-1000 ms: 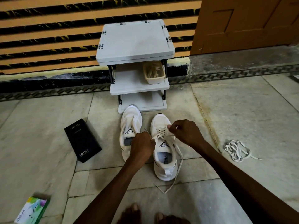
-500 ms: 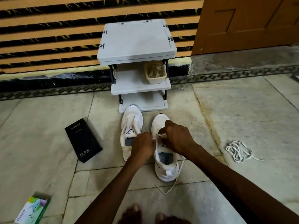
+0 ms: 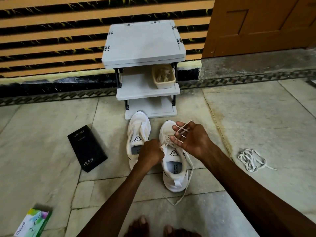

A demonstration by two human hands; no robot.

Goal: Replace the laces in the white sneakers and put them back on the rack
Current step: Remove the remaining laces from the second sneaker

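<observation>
Two white sneakers stand on the floor in front of the grey rack point(image 3: 143, 41). The left sneaker point(image 3: 138, 127) has no lace that I can see. My left hand point(image 3: 150, 153) grips the white lace at the upper eyelets of the right sneaker point(image 3: 176, 170). Above that shoe's toe my right hand point(image 3: 191, 136) is lifted palm up, and a strand of the lace is looped across its fingers and held there. The lace's loose end point(image 3: 189, 178) trails down the shoe's right side onto the floor.
A beige basket point(image 3: 164, 78) of laces sits on the rack's middle shelf. A loose pile of white lace point(image 3: 251, 159) lies on the tiles to the right. A black box point(image 3: 87, 147) and a green box point(image 3: 32, 223) lie to the left. My bare toes point(image 3: 142, 226) show at the bottom.
My right hand has lifted off the right sneaker and turned palm up, drawing the lace up with it. My left hand stays gripping the lace at the eyelets.
</observation>
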